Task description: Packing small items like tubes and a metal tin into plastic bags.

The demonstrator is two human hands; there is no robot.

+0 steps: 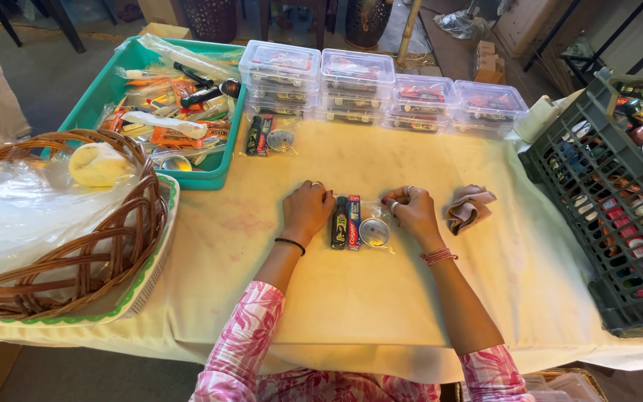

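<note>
Two hands (307, 208) (413, 211), clear packet (357, 223) between

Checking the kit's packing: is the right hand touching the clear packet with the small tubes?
Touching: the head view shows the right hand pinching the clear packet's edge.

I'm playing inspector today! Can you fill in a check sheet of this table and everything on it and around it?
Surface: table under a cream cloth, faintly stained.
Job's things: clear packet holding a dark tube, a red-blue tube and a round tin, between both hands.
Clutter: teal tray of wrapped items, wicker basket with plastic, stacked clear boxes, a second packet, folded cloth, dark crate of small items.
Grippers: left hand and right hand, both pinching the packet's edges.
Cables: nothing seen.
Surroundings: floor, furniture legs, cardboard boxes.
</note>
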